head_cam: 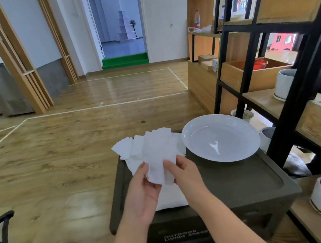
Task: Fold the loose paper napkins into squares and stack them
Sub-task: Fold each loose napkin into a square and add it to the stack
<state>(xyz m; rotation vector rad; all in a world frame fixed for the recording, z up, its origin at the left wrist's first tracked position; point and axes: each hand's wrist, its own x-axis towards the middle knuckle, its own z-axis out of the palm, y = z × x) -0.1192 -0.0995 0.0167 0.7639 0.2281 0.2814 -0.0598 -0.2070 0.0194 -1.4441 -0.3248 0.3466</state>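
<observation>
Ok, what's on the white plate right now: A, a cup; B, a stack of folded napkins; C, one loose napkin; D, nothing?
D: the plate shows only its bare glossy surface, while both hands, left hand and right hand, hold a napkin to the left of it, above the other napkins.

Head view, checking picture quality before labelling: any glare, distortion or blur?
Head view: window glare streaks the round white plate; wide-angle bending bows the black-framed wooden shelf; the white paper napkin pinched by the left hand and the right hand looks soft, texture washed out.
</observation>
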